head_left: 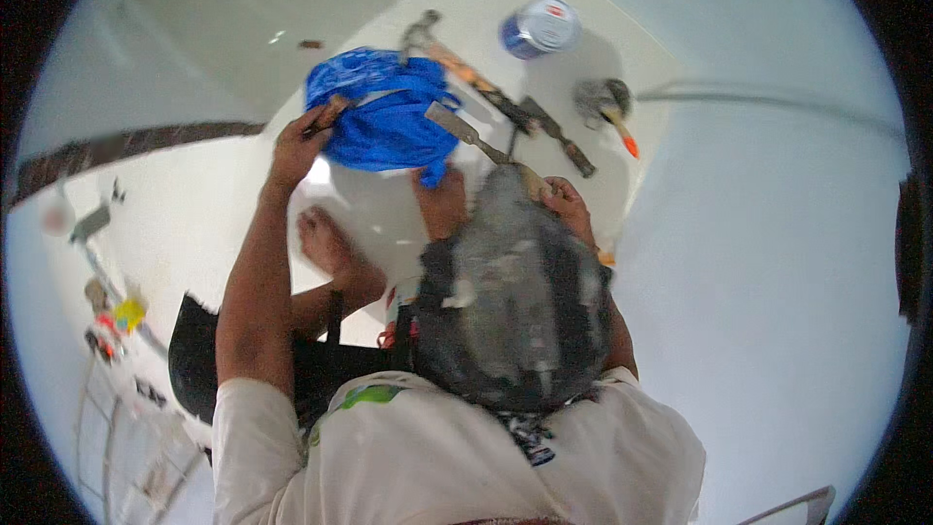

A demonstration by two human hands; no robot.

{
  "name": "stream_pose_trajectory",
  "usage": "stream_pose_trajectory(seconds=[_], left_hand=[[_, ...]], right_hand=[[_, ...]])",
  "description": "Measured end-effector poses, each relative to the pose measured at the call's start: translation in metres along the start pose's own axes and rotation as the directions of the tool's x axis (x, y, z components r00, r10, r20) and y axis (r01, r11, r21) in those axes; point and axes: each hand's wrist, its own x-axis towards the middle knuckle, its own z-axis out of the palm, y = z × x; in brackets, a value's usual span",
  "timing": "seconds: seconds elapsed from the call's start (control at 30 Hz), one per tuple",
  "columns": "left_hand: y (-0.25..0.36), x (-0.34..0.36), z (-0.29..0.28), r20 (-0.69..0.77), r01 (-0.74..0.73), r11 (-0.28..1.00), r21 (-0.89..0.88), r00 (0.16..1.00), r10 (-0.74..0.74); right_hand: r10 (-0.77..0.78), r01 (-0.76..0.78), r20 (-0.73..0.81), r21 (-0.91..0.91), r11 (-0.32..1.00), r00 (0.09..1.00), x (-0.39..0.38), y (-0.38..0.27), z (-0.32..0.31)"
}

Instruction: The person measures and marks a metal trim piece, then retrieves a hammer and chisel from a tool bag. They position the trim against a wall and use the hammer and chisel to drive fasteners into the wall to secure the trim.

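Note:
My left hand is closed at the left edge of a crumpled blue cloth or bag. Between its fingers is a small brown piece, blurred, its kind unclear. With my right hand I grip the pale handle of a chisel; its flat blade points up and left, in front of the cloth. My bent knee in dark, grey-smeared trousers hides part of that hand and forearm. Beyond the blade a claw hammer lies with its head beside the cloth.
At the back stands a blue and white can. Right of it lies a blurred brush-like tool with an orange handle tip. Another dark-handled tool is near the hammer. A dark strip and a yellow item are at left.

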Motion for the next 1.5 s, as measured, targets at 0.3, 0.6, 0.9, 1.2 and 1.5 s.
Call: stream_pose_trajectory(seconds=[0.3, 0.6, 0.9, 1.2, 1.5], left_hand=[[0.033, 0.004, 0.006, 0.093, 0.093, 0.963, 0.254, 0.988, -0.12], [0.036, -0.013, 0.007, 0.054, 0.039, 0.907, 0.419, 0.996, -0.067], [0.042, -0.015, 0.016, 0.053, 0.032, 0.868, 0.495, 0.996, -0.067], [0.095, 0.018, 0.023, -0.076, -0.007, 0.826, 0.564, 0.995, 0.06], [0.154, 0.043, 0.006, -0.009, -0.107, 0.661, 0.743, 0.985, 0.17]], right_hand=[[-0.082, 0.174, -0.298, 0.294, 0.94, 0.951, -0.008, 0.039, -0.118], [-0.018, 0.068, -0.247, 0.195, 0.978, 0.969, 0.027, 0.018, -0.15], [-0.041, 0.083, -0.211, 0.194, 0.977, 0.977, 0.026, 0.017, -0.167], [-0.031, 0.011, 0.11, 0.182, 0.983, 0.993, 0.029, 0.01, -0.019], [-0.373, 0.417, 0.215, -0.228, 0.88, 0.903, 0.108, 0.027, 0.117]])
